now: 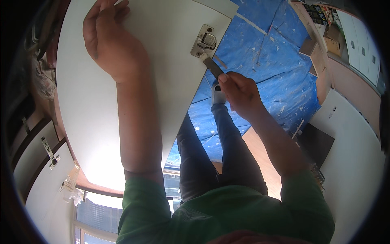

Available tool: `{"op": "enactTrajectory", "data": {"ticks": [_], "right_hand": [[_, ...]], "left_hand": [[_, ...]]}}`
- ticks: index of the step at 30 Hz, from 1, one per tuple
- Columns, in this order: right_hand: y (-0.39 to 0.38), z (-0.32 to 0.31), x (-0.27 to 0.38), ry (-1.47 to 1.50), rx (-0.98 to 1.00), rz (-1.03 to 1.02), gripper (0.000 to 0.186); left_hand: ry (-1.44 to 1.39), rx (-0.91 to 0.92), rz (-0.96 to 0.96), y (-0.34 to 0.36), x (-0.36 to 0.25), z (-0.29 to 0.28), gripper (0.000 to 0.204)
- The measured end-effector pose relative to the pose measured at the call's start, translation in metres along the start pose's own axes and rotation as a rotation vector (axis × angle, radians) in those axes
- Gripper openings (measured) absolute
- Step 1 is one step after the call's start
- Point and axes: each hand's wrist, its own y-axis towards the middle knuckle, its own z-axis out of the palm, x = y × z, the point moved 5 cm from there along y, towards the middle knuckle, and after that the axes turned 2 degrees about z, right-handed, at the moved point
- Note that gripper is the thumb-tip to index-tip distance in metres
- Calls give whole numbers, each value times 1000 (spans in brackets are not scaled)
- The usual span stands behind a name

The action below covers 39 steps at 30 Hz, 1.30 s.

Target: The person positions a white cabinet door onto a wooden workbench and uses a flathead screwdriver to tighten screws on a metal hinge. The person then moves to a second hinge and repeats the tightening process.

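A white door panel (101,134) spans the left and middle. A metal cabinet hinge (205,40) is set into it near its right edge. My right hand (240,92) is closed round a flat, dark strip-like tool (213,68) with a pale, rough tip; I cannot make out its exact kind. That tip touches or almost touches the hinge's lower end. My left hand (111,42) lies on its side against the panel, left of the hinge. Its fingers are partly cut off at the upper edge, loosely bent and apart, with nothing seen in them.
Blue, paint-spotted sheeting (260,53) covers the floor beneath my feet. Another white panel (349,138) leans at the right, beside a dark board (315,142). White drawers (359,44) stand at the upper right. More panels with hinges (50,162) are at the lower left.
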Motion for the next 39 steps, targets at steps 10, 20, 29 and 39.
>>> {"op": "enactTrajectory", "data": {"ticks": [10,20,29,39], "right_hand": [[5,0,-1,22,2,-21,49],[6,-1,-3,87,-8,42,47],[4,-3,3,127,29,49,45],[6,-5,-2,75,15,34,46]], "left_hand": [[21,24,39,0,-2,0,30],[5,34,52,3,0,-3,29],[8,32,57,2,-1,0,29],[8,42,65,2,1,-1,28]]}}
